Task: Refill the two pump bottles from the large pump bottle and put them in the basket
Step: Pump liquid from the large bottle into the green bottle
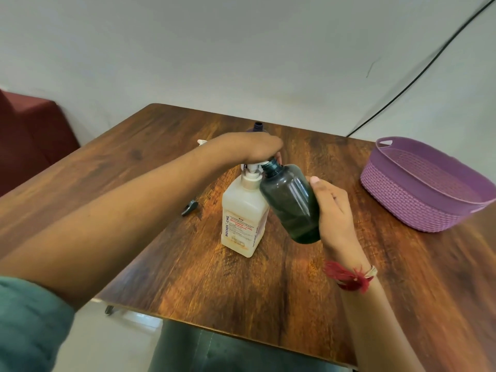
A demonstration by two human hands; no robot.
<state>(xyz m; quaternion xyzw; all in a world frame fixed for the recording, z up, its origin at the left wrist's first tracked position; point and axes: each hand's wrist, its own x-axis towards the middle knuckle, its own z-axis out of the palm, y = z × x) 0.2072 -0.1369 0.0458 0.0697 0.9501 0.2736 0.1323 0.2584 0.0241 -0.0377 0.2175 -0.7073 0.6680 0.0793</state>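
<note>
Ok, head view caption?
Left hand pumps the large bottle; right hand holds the dark bottle to its spout.

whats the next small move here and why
Probably press the pump head down with the left hand. That hand rests on top of the large pump bottle, and the right hand holds the dark bottle tilted, its open neck right at the spout. The dark bottle looks far from full.
</note>
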